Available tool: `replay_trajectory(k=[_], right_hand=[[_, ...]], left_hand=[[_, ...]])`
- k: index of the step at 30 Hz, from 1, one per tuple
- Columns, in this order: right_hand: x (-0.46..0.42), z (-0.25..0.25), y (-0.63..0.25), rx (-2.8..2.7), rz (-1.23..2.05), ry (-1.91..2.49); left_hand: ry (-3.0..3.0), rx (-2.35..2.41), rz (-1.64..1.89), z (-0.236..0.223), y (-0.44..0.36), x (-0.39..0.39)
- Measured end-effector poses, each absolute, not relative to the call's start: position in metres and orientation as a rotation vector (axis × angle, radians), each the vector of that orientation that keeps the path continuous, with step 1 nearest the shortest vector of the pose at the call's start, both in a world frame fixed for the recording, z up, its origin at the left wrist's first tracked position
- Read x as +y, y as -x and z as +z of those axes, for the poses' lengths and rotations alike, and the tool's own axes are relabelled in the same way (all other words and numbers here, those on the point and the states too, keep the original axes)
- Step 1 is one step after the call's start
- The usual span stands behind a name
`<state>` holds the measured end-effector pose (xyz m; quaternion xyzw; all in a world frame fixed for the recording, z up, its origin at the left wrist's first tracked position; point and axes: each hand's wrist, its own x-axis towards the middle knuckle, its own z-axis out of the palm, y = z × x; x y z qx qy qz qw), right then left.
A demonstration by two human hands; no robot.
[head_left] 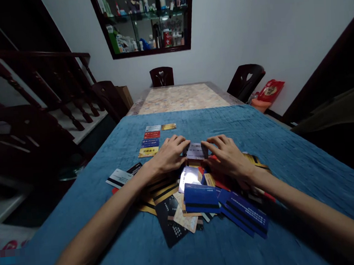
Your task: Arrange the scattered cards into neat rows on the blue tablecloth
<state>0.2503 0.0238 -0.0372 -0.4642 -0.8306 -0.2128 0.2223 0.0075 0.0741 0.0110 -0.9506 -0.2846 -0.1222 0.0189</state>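
Observation:
My left hand [172,152] and my right hand [224,155] pinch a silver plastic card [196,150] by its two side edges, above a loose heap of cards. Right below it lies a shiny pale card [189,178] catching the light. Nearer to me are a blue card [201,196], a black card [169,223] and a beige card [186,217]. More blue cards [247,213] fan out under my right forearm. Left of my left hand, a column of cards holds a yellow card [148,152], a blue card [150,142], a red card [152,135] and a silver card [153,128].
A gold card [168,126] lies beside the column's far end. The blue cloth [118,243] covers the near table, and the patterned tabletop [180,97] shows beyond. Dark wooden chairs [246,80] stand around it. A red bag [271,90] sits at the right.

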Motion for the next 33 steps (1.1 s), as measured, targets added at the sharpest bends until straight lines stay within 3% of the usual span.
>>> replay_trajectory(k=[20, 33], right_hand=[[0.148, 0.009, -0.164, -2.483, -0.261, 1.399], [0.228, 0.0, -0.12, -2.518, -0.074, 1.483]], left_hand=[[2.722, -1.232, -0.248, 0.026, 0.065, 0.173], [2.672, -1.392, -0.146, 0.01, 0.094, 0.256]])
